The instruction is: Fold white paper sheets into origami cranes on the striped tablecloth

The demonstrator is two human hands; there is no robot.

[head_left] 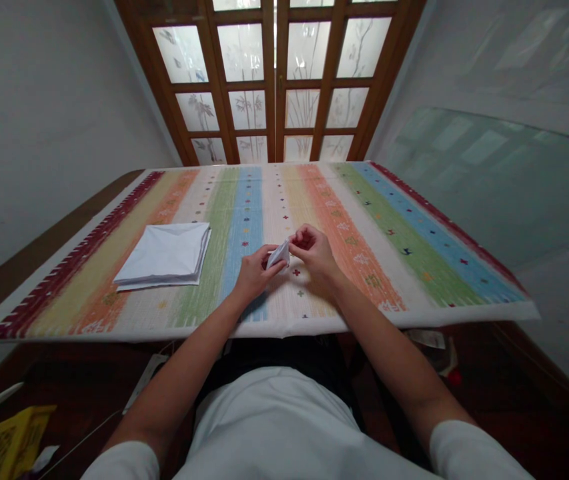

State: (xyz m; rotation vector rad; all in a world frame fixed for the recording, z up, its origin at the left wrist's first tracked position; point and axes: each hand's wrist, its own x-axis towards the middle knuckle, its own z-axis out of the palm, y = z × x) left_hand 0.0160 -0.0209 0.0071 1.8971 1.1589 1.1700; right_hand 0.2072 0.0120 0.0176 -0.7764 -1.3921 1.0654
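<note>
A small piece of folded white paper is held up over the middle of the table, near its front edge. My left hand grips its lower left side between thumb and fingers. At the paper's upper right tip, my right hand has thumb and forefinger pinched together, with the other fingers curled. The exact folds of the paper are too small to make out. To the left of my hands lies a stack of square white paper sheets, slightly uneven at its right edge.
A striped, multicoloured tablecloth covers the table. Beyond its far edge stand wooden doors with glass panes. A glass sheet leans along the right wall. On the floor at lower left is a yellow plastic basket.
</note>
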